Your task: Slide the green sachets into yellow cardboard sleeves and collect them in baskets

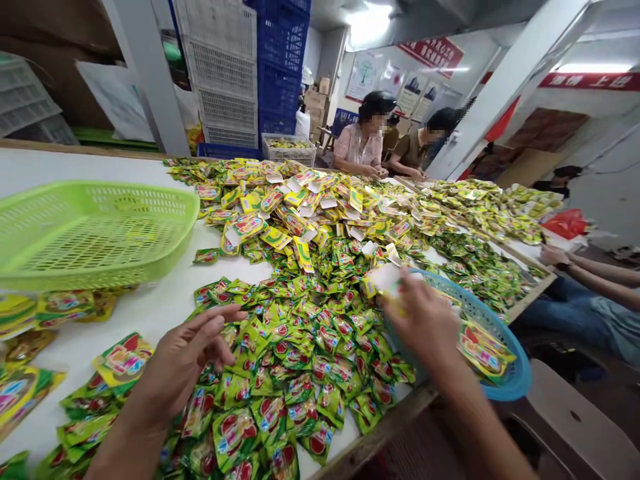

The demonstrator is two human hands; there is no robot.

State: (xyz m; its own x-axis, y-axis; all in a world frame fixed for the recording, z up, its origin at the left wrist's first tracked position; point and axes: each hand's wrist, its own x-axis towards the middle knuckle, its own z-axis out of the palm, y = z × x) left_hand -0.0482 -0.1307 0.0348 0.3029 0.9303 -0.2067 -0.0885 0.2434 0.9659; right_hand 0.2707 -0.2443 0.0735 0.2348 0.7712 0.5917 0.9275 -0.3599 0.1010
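My left hand (185, 363) hovers over the near side of a spread of small green candy sachets (305, 350) printed with red fruit. Its fingers are loosely bent and apart, with nothing visible in them. My right hand (425, 320), smeared by motion, grips a yellow-and-white packet (387, 280) above the left rim of a blue oval basket (523, 373). Inside that basket lie yellow-green pouches (485, 350), partly hidden by my forearm. Beyond the sachets rises a heap of yellow packets with white card tops (295, 200).
A light-green basket (170, 257) stands at the left on the white table (175, 293), with larger pouches (65, 307) beside it. Stacked crates (217, 73) stand behind. Two people (363, 143) sit at the far side; another person's arm (590, 270) is at the right, near a stool (580, 413).
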